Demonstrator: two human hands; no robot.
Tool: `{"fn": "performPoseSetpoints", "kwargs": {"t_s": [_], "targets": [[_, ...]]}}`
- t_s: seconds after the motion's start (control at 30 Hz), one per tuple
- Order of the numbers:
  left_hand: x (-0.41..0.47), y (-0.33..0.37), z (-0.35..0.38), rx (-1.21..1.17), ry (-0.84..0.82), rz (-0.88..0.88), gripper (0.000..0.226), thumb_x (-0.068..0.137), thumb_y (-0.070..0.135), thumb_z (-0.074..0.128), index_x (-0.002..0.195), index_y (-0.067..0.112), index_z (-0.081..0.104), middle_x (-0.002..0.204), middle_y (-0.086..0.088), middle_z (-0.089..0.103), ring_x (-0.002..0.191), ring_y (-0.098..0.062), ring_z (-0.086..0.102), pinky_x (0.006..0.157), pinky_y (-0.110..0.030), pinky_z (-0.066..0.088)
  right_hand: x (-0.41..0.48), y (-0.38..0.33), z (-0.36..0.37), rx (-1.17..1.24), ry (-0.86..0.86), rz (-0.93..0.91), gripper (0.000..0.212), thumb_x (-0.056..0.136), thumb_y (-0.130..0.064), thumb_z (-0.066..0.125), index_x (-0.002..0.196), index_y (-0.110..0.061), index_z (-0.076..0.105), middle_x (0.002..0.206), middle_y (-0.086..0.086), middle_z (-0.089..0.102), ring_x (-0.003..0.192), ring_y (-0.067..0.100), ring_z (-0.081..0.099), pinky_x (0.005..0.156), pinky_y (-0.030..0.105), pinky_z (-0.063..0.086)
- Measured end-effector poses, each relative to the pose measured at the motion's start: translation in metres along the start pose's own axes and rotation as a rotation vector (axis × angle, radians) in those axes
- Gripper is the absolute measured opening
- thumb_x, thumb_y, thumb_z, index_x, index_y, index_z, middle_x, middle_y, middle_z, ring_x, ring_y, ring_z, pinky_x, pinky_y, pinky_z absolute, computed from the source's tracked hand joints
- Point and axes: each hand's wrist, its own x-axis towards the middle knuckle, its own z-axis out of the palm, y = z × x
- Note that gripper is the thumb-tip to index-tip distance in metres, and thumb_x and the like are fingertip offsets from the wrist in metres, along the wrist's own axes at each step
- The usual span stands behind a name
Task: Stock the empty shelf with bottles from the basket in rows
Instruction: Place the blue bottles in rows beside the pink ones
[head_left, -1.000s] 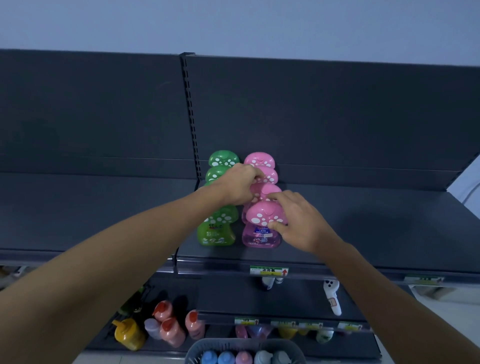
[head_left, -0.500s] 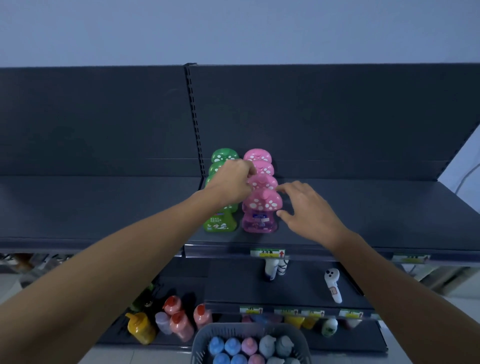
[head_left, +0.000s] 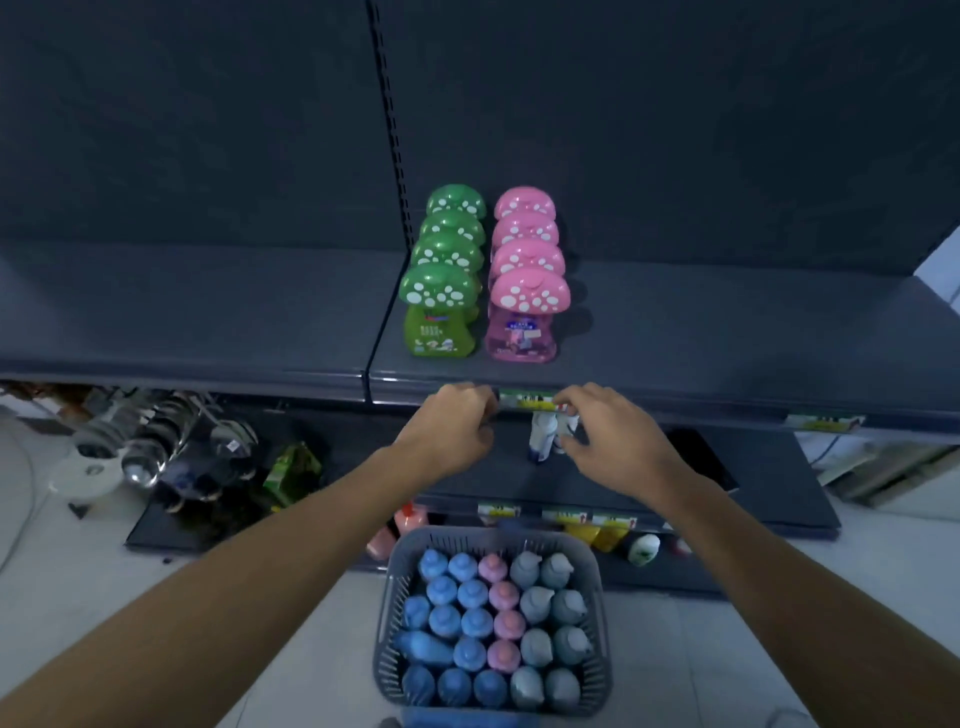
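Right now both hands hang in front of the shelf's (head_left: 727, 332) front edge, either side of a price label (head_left: 527, 401). The left hand (head_left: 452, 426) has its fingers curled under and the right hand (head_left: 610, 439) is loosely spread; nothing shows in either. Whether their fingertips touch the edge cannot be told.

On the shelf, green bottles (head_left: 441, 291) and pink bottles (head_left: 530, 293) stand in two rows running front to back, just beside each other, with bare shelf to the right of them.

The coming move likely turns on the basket (head_left: 385, 613), which sits below the hands and nearer the person, between the two forearms. Its bottles stand upright, caps toward the camera. The blue bottles (head_left: 444, 590) fill the left side, nearer the left hand; the grey bottles (head_left: 537, 603) fill the right, nearer the right hand; a pink column (head_left: 503, 595) runs between them. One blue bottle lying down (head_left: 423, 648) points sideways.

Only caps show in the basket, with the bodies hidden. Its near rim is blurred and cut off. The lower shelves are too dim to read.
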Motion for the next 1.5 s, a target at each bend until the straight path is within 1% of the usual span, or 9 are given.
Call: {"fn": "performPoseSetpoints", "kwargs": {"t_s": [0.2, 0.33, 0.5, 0.7, 0.83, 1.0, 1.23, 1.4, 1.5], "targets": [[-0.028, -0.047, 0.089, -0.046, -0.197, -0.137, 0.034, 0.085, 0.020, 0.064, 0.118, 0.015, 0.066, 0.120, -0.008, 0.067, 0.110, -0.030, 0.063, 0.092, -0.039, 0.053, -0.019, 0.014, 0.086, 0.069, -0.191, 0.054, 0.044, 0.091, -0.028, 0.064, 0.132, -0.023, 0.053, 0.124, -0.005, 0.057, 0.118, 0.018, 0.054, 0.090, 0.038, 0.050], [-0.048, -0.079, 0.153, -0.047, -0.334, -0.203, 0.031, 0.081, 0.016, 0.061, 0.112, 0.013, 0.067, 0.116, -0.010, 0.069, 0.110, -0.032, 0.064, 0.089, -0.041, 0.054, -0.031, 0.018, 0.154, 0.041, -0.323, 0.075, 0.039, 0.089, -0.029, 0.063, 0.127, -0.024, 0.054, 0.124, 0.001, 0.058, 0.115, 0.026, 0.057, 0.086, 0.038, 0.051], [-0.073, -0.116, 0.230, -0.034, -0.489, -0.255, 0.035, 0.086, 0.011, 0.058, 0.120, 0.009, 0.062, 0.126, -0.015, 0.062, 0.116, -0.037, 0.060, 0.092, -0.044, 0.052, -0.044, 0.015, 0.244, 0.077, -0.496, 0.133, 0.043, 0.091, -0.027, 0.059, 0.133, -0.020, 0.051, 0.134, 0.006, 0.055, 0.121, 0.031, 0.054, 0.092, 0.043, 0.050], [-0.088, -0.150, 0.297, 0.090, -0.531, -0.244, 0.030, 0.089, 0.008, 0.056, 0.118, 0.011, 0.059, 0.123, -0.012, 0.061, 0.106, -0.038, 0.064, 0.078, -0.042, 0.052, -0.051, 0.000, 0.342, 0.170, -0.514, 0.146, 0.030, 0.089, -0.023, 0.062, 0.117, -0.013, 0.056, 0.121, 0.009, 0.058, 0.113, 0.031, 0.056, 0.083, 0.041, 0.051], [-0.089, -0.160, 0.324, 0.124, -0.552, -0.190, 0.027, 0.090, 0.010, 0.060, 0.117, 0.012, 0.058, 0.125, -0.012, 0.056, 0.105, -0.039, 0.063, 0.077, -0.043, 0.051, -0.055, -0.006, 0.385, 0.141, -0.525, 0.147, 0.035, 0.089, -0.020, 0.062, 0.123, -0.013, 0.057, 0.122, 0.010, 0.058, 0.114, 0.032, 0.056, 0.082, 0.041, 0.052], [-0.088, -0.158, 0.341, 0.193, -0.538, -0.127, 0.030, 0.093, 0.010, 0.056, 0.123, 0.013, 0.058, 0.131, -0.011, 0.052, 0.110, -0.038, 0.061, 0.087, -0.043, 0.050, -0.065, -0.008, 0.410, 0.022, -0.518, 0.099, 0.041, 0.092, -0.017, 0.058, 0.133, -0.011, 0.055, 0.135, 0.012, 0.053, 0.114, 0.035, 0.057, 0.087, 0.044, 0.051], [-0.089, -0.161, 0.334, 0.199, -0.483, -0.124, 0.019, 0.091, 0.014, 0.060, 0.110, 0.013, 0.062, 0.119, -0.009, 0.061, 0.098, -0.037, 0.066, 0.075, -0.041, 0.049, -0.061, -0.008, 0.411, -0.036, -0.464, 0.082, 0.032, 0.093, -0.015, 0.054, 0.125, -0.013, 0.060, 0.121, 0.009, 0.063, 0.102, 0.035, 0.064, 0.076, 0.041, 0.053], [-0.086, -0.155, 0.310, 0.162, -0.424, -0.128, 0.017, 0.088, 0.016, 0.063, 0.105, 0.013, 0.062, 0.108, -0.006, 0.065, 0.095, -0.035, 0.066, 0.073, -0.040, 0.049, -0.063, -0.015, 0.382, 0.017, -0.384, 0.078, 0.026, 0.068, -0.008, 0.077, 0.094, -0.010, 0.071, 0.089, 0.011, 0.070, 0.070, 0.036, 0.068, 0.053, 0.036, 0.051], [-0.081, -0.145, 0.285, 0.164, -0.410, -0.115, 0.015, 0.088, 0.017, 0.064, 0.102, 0.013, 0.063, 0.100, -0.009, 0.068, 0.094, -0.036, 0.067, 0.069, -0.038, 0.046, -0.061, -0.019, 0.357, 0.016, -0.320, 0.084, 0.025, 0.056, -0.007, 0.081, 0.077, -0.011, 0.068, 0.074, 0.009, 0.065, 0.058, 0.036, 0.064, 0.044, 0.034, 0.048]]}}
